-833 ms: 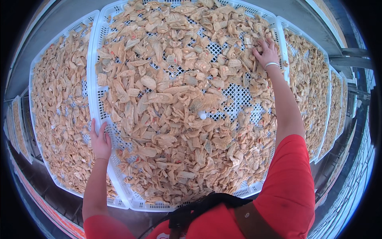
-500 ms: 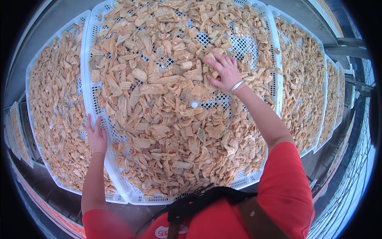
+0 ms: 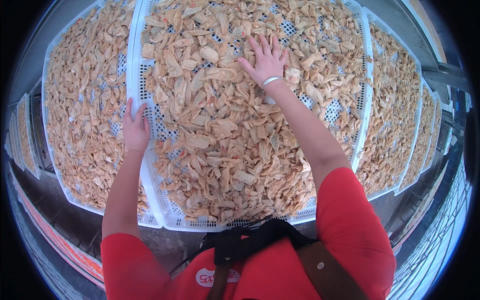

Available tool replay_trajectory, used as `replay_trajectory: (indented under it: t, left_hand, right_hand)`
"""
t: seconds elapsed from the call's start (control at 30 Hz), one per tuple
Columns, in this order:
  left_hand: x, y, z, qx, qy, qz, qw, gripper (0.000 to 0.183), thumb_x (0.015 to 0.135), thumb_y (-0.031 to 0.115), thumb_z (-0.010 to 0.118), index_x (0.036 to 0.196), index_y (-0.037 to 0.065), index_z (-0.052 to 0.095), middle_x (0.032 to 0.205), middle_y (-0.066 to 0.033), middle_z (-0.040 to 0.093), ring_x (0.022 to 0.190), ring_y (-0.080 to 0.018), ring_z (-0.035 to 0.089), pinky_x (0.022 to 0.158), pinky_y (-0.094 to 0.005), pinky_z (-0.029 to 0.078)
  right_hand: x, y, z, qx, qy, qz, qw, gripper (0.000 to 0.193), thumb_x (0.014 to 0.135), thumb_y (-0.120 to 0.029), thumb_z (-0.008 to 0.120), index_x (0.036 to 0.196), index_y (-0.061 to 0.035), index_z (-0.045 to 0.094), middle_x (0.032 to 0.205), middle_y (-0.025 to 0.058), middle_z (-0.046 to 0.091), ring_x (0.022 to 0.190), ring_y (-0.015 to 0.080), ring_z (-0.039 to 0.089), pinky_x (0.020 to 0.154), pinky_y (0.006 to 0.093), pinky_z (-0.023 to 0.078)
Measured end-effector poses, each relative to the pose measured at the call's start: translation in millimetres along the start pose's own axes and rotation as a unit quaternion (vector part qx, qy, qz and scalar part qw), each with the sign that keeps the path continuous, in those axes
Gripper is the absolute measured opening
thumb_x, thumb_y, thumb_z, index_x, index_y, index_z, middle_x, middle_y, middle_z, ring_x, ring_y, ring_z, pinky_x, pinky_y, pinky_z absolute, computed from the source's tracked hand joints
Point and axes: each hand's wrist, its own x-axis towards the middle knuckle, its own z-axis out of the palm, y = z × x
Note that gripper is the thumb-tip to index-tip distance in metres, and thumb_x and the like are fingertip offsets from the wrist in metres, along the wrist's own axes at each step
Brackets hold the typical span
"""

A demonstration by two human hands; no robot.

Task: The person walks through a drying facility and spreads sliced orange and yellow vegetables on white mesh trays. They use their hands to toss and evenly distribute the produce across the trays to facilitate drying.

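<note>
A large white plastic mesh tray [image 3: 134, 65] lies in front of me, covered with thin, wrinkled tan food pieces [image 3: 235, 145] that look dried. My right hand [image 3: 266, 65], with a silver bangle at the wrist, is flat over the pieces in the tray's far middle. Its fingers are spread, and no piece shows in its grasp. A white knob [image 3: 270, 100] partly shows beside my right wrist. At the tray's left rim rests my left hand [image 3: 136, 132], thumb and forefinger stretched and apart; its other fingers are partly hidden.
A second tray [image 3: 46, 95] of similar pieces adjoins on the left, and another tray [image 3: 419, 107] on the right. More filled trays stand beyond both sides. A grey metal beam [image 3: 440, 75] is at the far right. White mesh shows through thin patches among the pieces.
My right hand has moved left across the pieces, its fingers going from curled against a clump to spread. My left hand stays by the left rim. The whole view has shifted.
</note>
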Motion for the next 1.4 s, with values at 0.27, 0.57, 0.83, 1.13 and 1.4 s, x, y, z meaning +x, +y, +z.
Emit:
replay_trajectory:
  t: [0.27, 0.57, 0.83, 1.13, 1.4]
  left_hand:
    - [-3, -8, 6, 0.002, 0.025, 0.014, 1.0, 0.043, 0.084, 0.009, 0.061, 0.124, 0.024, 0.06, 0.148, -0.0111, 0.037, 0.116, -0.0353, 0.051, 0.096, -0.0426, 0.046]
    - [-6, -8, 1, -0.021, 0.022, -0.006, 1.0, 0.043, 0.084, 0.011, 0.06, 0.124, 0.026, 0.06, 0.149, -0.007, 0.038, 0.115, -0.0338, 0.051, 0.095, -0.0414, 0.048]
    - [-7, -17, 8, -0.015, -0.003, -0.02, 1.0, 0.043, 0.086, 0.015, 0.058, 0.127, 0.027, 0.059, 0.151, -0.0061, 0.035, 0.119, -0.0331, 0.048, 0.099, -0.041, 0.046]
    - [-8, -20, 14, -0.039, 0.025, 0.035, 0.998, 0.041, 0.088, 0.017, 0.056, 0.127, 0.027, 0.058, 0.151, -0.0106, 0.033, 0.122, -0.037, 0.047, 0.102, -0.0438, 0.042]
    - [-8, -23, 13, 0.063, 0.017, 0.017, 0.998, 0.043, 0.09, 0.022, 0.056, 0.132, 0.032, 0.055, 0.151, -0.0077, 0.034, 0.126, -0.0346, 0.044, 0.106, -0.0464, 0.035]
  right_hand:
    - [-119, -198, 35, 0.159, -0.132, -0.212, 0.955, 0.06, 0.075, -0.05, 0.069, 0.13, -0.027, 0.057, 0.116, 0.0073, 0.054, 0.118, 0.0274, 0.047, 0.105, 0.0593, 0.026]
    - [-42, -22, -17, -0.191, -0.103, -0.147, 0.965, 0.059, 0.081, -0.053, 0.064, 0.134, -0.0306, 0.053, 0.143, -0.0035, 0.046, 0.14, 0.0246, 0.03, 0.11, 0.0689, 0.014]
    - [-138, -98, 0, -0.06, -0.016, 0.07, 0.996, 0.069, 0.079, -0.061, 0.061, 0.138, -0.027, 0.05, 0.149, 0.0071, 0.036, 0.144, 0.0411, 0.017, 0.111, 0.0668, 0.011]
    - [-258, 20, -74, -0.203, -0.022, 0.024, 0.979, 0.048, 0.079, -0.025, 0.066, 0.126, -0.0291, 0.057, 0.135, -0.0006, 0.051, 0.135, 0.0259, 0.038, 0.109, 0.068, 0.018]
    - [-274, 0, -75, -0.063, 0.054, 0.141, 0.987, 0.056, 0.086, -0.029, 0.057, 0.141, -0.0267, 0.046, 0.146, 0.0111, 0.041, 0.142, 0.0362, 0.024, 0.111, 0.0665, 0.014]
